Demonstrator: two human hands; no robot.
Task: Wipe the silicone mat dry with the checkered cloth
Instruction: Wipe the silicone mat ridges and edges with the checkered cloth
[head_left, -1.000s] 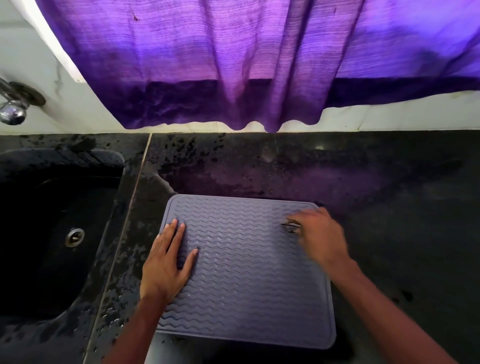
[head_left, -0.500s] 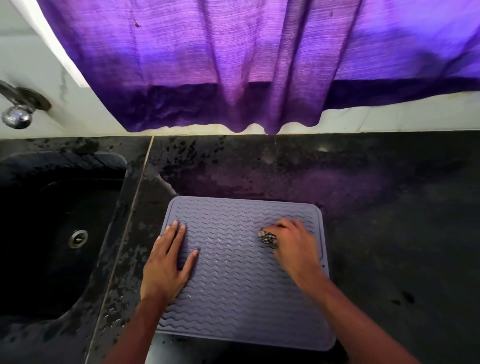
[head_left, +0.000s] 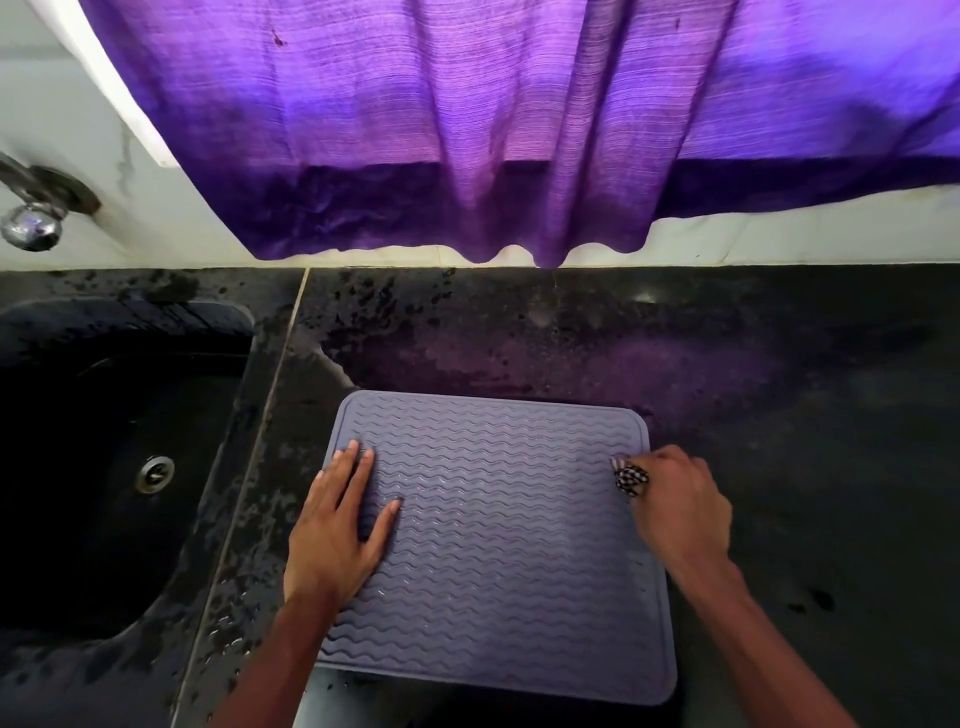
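Here, in the head view, the silicone mat (head_left: 498, 540) is lying low and centre on the dark counter (head_left: 779, 415). The left hand (head_left: 337, 535) is pressing flat, fingers straight, on its left side; the right hand (head_left: 675, 504) is gripping the bunched checkered cloth (head_left: 630, 478) at its right edge.

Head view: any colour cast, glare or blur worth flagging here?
Head view: the backlit purple curtain casts purple onto the black countertop; small glints dot the silicone mat; the sink is nearly lost in shadow; the checkered cloth is sharp.
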